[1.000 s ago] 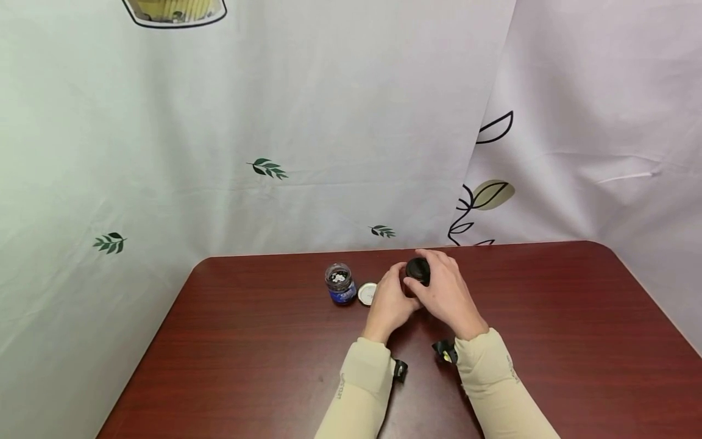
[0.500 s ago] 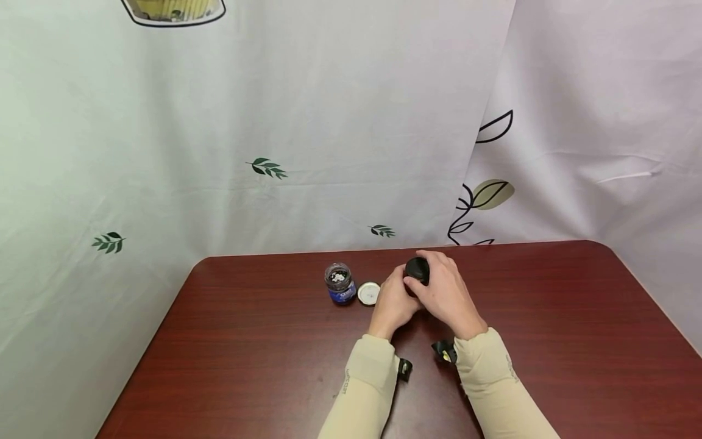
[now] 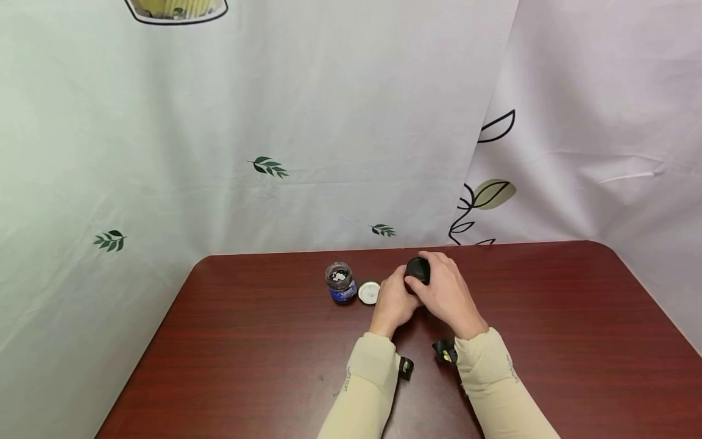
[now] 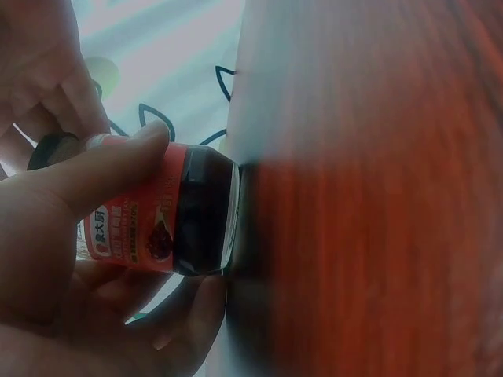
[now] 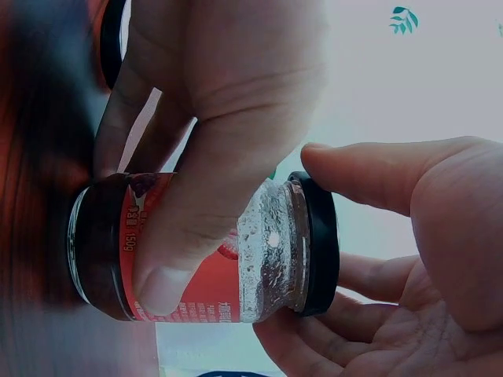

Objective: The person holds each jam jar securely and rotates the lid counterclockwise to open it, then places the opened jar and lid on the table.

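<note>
A small glass jar (image 4: 153, 216) with a red label and dark contents stands on the table. My left hand (image 3: 395, 302) grips it round the body, thumb across the label. On its neck sits a black lid (image 5: 318, 243), with the thumb and fingers of my right hand (image 3: 448, 296) round its edge. Above the label the glass looks smeared on the inside in the right wrist view. Left of my hands stands a second jar (image 3: 342, 294), uncovered, with a blue label and something dark and white inside. Between it and my left hand lies a loose lid (image 3: 369, 293), pale inner side up.
The reddish-brown wooden table (image 3: 263, 353) has its far edge just behind the jars. A pale curtain (image 3: 340, 122) printed with leaves hangs behind it. Dark straps show at both wrists below the beige sleeves (image 3: 364, 378).
My left hand has shifted slightly right, uncovering more of the loose lid. The right hand stays round the black lid, and the blue-labelled jar has not moved.
</note>
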Demonstrator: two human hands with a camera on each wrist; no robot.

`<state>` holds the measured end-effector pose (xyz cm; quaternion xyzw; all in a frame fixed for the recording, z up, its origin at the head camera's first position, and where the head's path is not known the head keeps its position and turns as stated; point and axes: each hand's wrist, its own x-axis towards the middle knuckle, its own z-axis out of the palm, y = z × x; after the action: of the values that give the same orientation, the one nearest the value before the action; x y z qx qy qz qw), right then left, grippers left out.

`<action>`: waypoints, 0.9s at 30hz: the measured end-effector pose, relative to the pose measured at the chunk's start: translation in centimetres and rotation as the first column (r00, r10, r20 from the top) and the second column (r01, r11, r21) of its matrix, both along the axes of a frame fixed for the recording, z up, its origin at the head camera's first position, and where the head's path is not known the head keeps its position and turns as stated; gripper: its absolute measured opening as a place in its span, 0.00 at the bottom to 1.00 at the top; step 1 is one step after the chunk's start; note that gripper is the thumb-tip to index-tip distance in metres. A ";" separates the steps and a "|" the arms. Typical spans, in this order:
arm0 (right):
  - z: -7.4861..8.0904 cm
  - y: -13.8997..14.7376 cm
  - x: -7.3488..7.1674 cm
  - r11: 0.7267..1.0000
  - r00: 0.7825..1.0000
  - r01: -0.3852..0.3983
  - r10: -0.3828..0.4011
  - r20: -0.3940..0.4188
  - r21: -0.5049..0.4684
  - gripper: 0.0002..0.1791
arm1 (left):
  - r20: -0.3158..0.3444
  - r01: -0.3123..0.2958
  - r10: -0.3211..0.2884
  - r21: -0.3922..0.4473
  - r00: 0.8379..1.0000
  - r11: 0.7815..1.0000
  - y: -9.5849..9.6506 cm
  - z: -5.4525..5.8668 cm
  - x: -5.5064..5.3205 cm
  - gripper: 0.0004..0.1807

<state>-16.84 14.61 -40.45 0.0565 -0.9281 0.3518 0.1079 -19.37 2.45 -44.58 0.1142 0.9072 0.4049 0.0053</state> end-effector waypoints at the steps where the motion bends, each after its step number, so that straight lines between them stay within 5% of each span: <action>1: 0.0 0.0 0.0 1.000 1.000 -0.001 0.001 0.000 0.001 0.31 | -0.002 0.001 -0.001 -0.002 1.000 1.000 0.0 0.0 0.0 0.31; 27: 0.3 0.0 0.2 1.000 0.999 0.018 -0.018 -0.027 -0.009 0.31 | 0.019 -0.010 0.008 0.083 1.000 0.997 -0.5 0.5 0.2 0.32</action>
<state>-16.69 14.62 -40.13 0.0526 -0.9255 0.3540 0.1240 -19.16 1.98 -44.07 0.1064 0.8901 0.4431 0.0071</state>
